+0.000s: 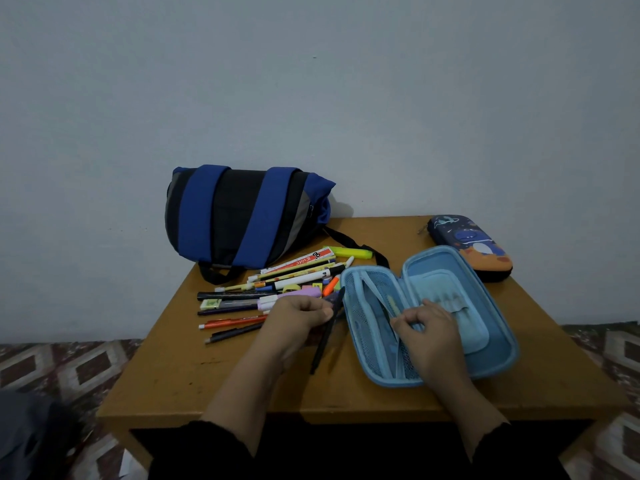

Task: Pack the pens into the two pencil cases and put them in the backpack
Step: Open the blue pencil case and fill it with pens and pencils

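Two pencil cases [429, 317] [471, 245] — one open — one backpack [242, 216].

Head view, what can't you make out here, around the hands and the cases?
- Left hand: its grip is on a dark pen, but the fingers hide the top of the pen.
- Right hand: it covers what it pinches inside the open blue case.
- Dark case: closed, contents hidden.
- Backpack: its opening is not visible from this side.
- Ruler: print too small.
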